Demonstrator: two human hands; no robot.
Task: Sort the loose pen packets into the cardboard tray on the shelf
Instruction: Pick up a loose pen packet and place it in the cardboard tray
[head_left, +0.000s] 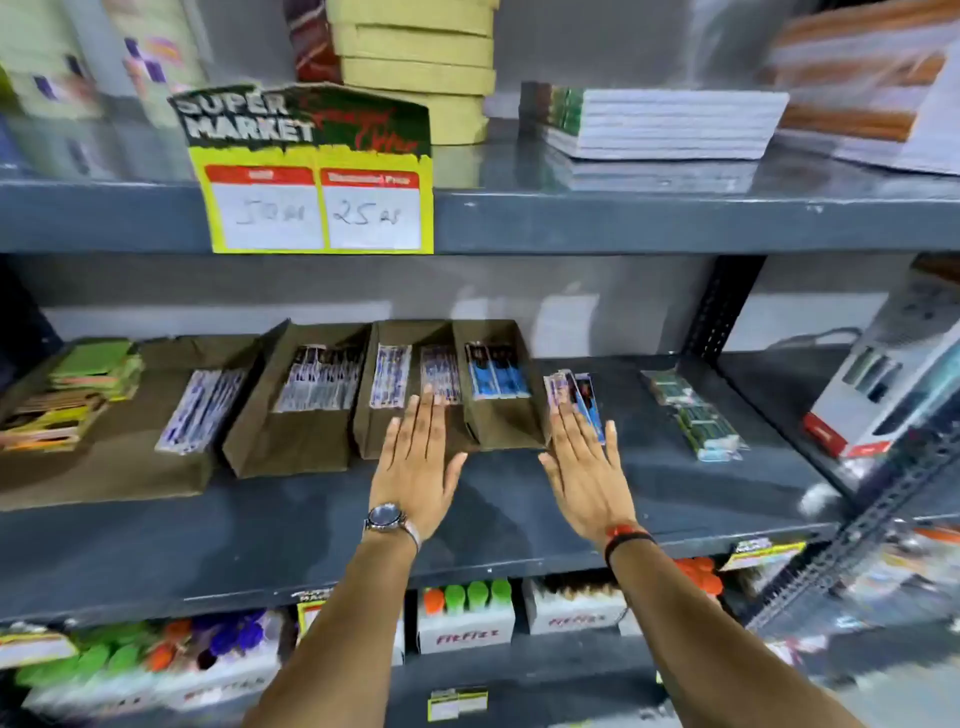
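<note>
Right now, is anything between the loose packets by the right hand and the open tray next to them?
Only the tray's own side wall. The loose packets stand on the bare shelf just outside it, under the right hand. They would have to be lifted over that wall; the tray is open on top.

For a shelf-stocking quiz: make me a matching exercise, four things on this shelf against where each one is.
Things:
1. blue pen packets
2. loose pen packets
3. green packets
4. price sign

Places:
A. hanging from the edge of the upper shelf
B. on bare shelf, far right of the trays
C. inside the rightmost cardboard tray
D. under the right hand, just outside that tray

Pairs: 1-C, 2-D, 3-B, 4-A
</note>
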